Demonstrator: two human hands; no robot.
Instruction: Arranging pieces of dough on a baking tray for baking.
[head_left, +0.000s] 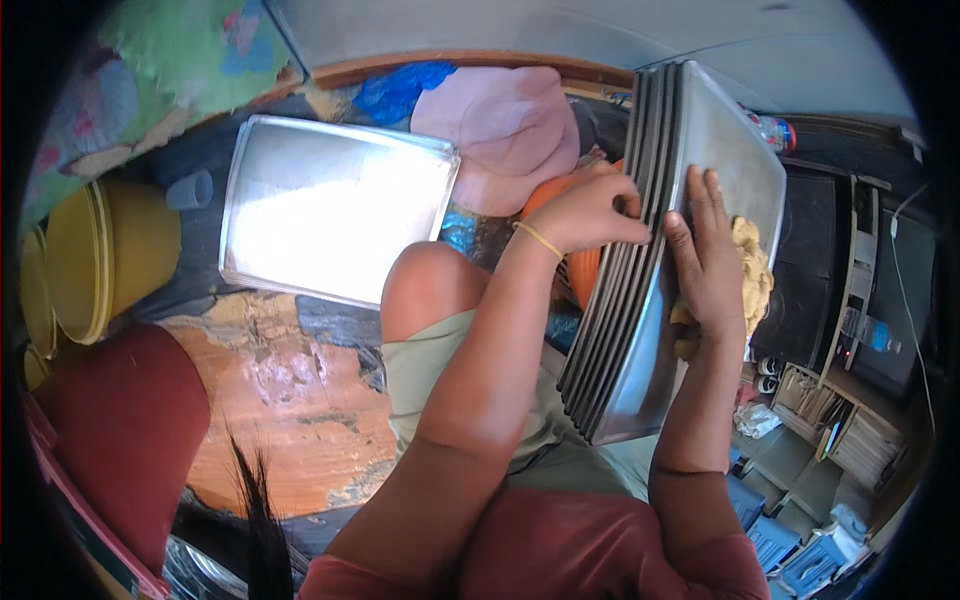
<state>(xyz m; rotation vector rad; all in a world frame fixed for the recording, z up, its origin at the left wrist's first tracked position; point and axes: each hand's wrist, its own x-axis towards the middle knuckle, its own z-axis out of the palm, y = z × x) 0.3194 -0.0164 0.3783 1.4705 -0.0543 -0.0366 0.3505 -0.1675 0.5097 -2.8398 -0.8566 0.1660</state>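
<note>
With the left hand (pixel 590 212) pinching the edges of the upright stack of about 5 flat grey metal trays (pixel 640 260) and the right hand (pixel 708 262) pressing a yellow cloth (pixel 752 270) flat against the front tray, fingers spread, the stack could likely fan apart and slide off the knee if that pinch loosens.

Bright daylight fills the scene, and it glares hardest off the flat silver metal tray (pixel 335 205) lying well to the left of the left hand (pixel 590 212), washing its middle to near white. The upright stack of grey metal trays (pixel 640 260) held between both hands catches a softer sheen on its face beside the right hand (pixel 705 255), while the lap below lies in mild shadow. Straight edges bow strongly toward the black, round rim, and detail at the far right softens.
</note>
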